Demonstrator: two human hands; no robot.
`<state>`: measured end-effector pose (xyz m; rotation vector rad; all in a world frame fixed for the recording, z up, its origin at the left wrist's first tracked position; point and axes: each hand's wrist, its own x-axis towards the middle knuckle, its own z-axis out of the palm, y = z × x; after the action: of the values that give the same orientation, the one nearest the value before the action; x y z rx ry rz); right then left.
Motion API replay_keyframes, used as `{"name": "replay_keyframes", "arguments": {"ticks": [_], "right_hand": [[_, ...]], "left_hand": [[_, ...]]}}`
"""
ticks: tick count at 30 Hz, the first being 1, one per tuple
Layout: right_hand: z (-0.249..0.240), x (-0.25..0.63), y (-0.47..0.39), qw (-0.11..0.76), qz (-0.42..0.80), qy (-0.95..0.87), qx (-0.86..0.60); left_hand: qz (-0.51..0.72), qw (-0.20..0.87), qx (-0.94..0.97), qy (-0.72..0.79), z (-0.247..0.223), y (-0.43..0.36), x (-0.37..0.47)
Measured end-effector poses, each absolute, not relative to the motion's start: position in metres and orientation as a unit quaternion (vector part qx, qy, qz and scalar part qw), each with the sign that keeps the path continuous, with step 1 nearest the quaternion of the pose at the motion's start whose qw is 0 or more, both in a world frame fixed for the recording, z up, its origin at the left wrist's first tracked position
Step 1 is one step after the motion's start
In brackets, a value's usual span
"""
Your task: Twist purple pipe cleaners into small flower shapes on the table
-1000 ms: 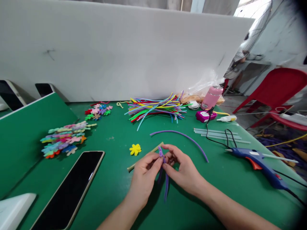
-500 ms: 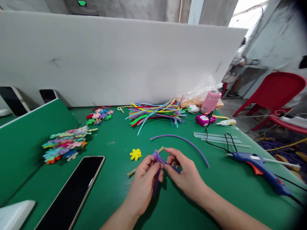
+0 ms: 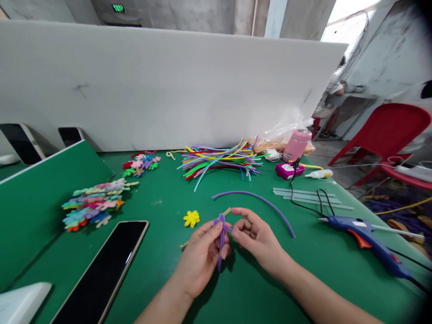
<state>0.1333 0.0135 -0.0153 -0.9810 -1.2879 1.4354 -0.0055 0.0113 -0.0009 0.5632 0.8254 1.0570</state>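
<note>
Head cam: purple bent stem (image 3: pixel 221 245) sits approx centre, a bit below mid-frame, right between the hands. L hand (image 3: pixel 204 254) has it: thumb + index pinched tight near the top loops, other fingers curled in behind. R hand (image 3: pixel 254 231) is half-curled w/ fingertips at the short arm of the stem. Can't tell if it's actually gripping or just touching, contact spot too small.

Key relation, my read: long tail runs approx vertical in frame, from the L thumb down twd bottom edge, lower end leaning slightly left. Short arm sticks out sideways, pointing at frame right, straight at the R fingertips. So L hand owns the crossing, R hand is nearer the short arm. Tail's lower end hangs below the pinch, closer to L fingers than R.

Around it: tan stick (image 3: pixel 227 211) lies diagonally on the counter (image 3: pixel 161 245) behind the hands, lower left to upper right, middle hidden by L hand. Yellow flower (image 3: pixel 191 218) just up-left of L hand, apart. Loose purple stem (image 3: pixel 258 195) arcs above + right of R hand, not touching. Stem pile (image 3: pixel 219 159) upper centre. Glue gun (image 3: pixel 364 240) far right, nozzle facing left.
</note>
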Motion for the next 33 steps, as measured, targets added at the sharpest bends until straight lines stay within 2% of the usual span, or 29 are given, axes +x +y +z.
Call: {"name": "replay_keyframes", "arguments": {"ticks": [4,14,33], "right_hand": [[-0.0158,0.1348,0.0184,0.462,0.657,-0.456,-0.384],[-0.0223,0.1346,0.0164,0.455,0.627,-0.511,-0.373],[-0.0146,0.1327,0.0113,0.441,0.651,-0.515,-0.342]], "left_hand": [[0.475,0.761,0.249,0.363,-0.0016,0.0123,-0.0069],[0.505,0.698,0.302,0.408,-0.0029,0.0130,-0.0050],[0.479,0.724,0.314,0.384,-0.0033,0.0109,-0.0061]]}}
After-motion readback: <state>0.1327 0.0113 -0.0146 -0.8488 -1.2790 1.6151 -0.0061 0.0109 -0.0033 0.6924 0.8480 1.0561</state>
